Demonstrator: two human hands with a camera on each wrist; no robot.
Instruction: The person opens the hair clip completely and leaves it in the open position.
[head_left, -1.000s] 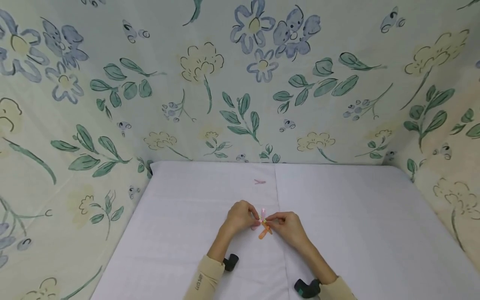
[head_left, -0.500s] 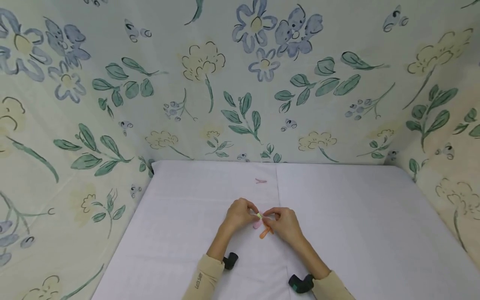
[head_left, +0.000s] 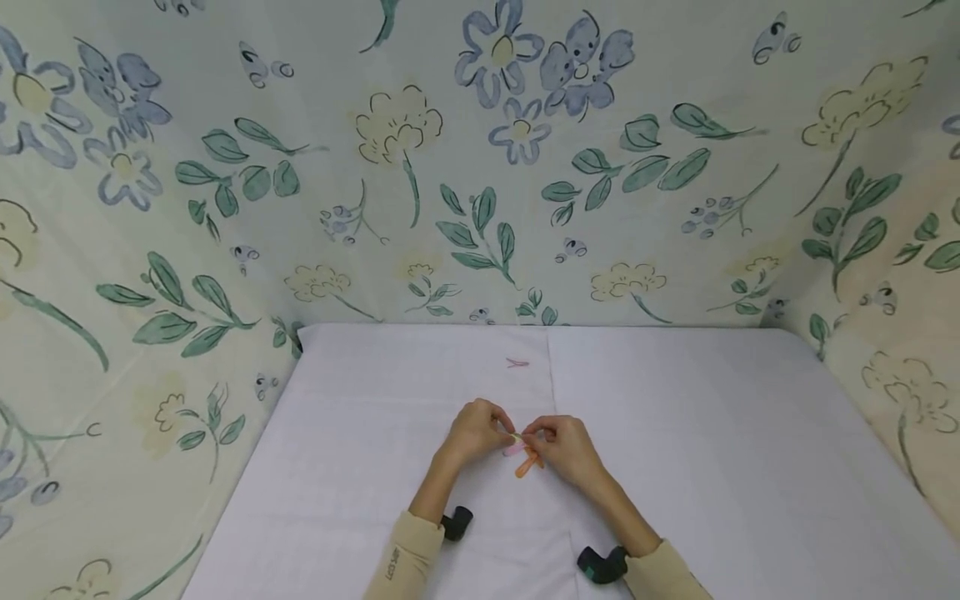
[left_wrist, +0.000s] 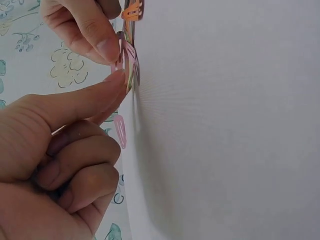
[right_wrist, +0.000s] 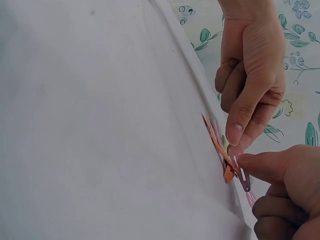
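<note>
Over the middle of the white table, both hands meet at a small cluster of snap hair clips. My left hand point(head_left: 477, 432) pinches a yellow-green hair clip point(right_wrist: 225, 142) between thumb and forefinger, much of it hidden by the fingertips. Close beside it, my right hand point(head_left: 564, 448) pinches a pink hair clip point(right_wrist: 244, 178) that stands slanted in the right wrist view. An orange hair clip point(head_left: 524, 467) sticks out below the fingers toward the person. Another pink hair clip point(head_left: 513, 450) shows under the left fingertips. How the clips are joined is hidden.
A thin pink clip point(head_left: 517, 362) lies farther back on the white-covered table point(head_left: 712, 433). Behind the table's far edge hangs a floral cloth point(head_left: 405, 200). Black wrist cameras point(head_left: 602, 566) sit on both forearms, below beige sleeves' cuffs.
My right hand has shifted slightly left, and its fingertips have come closer to the left ones. The pink clip that stuck up between the hands a second ago no longer shows there.
</note>
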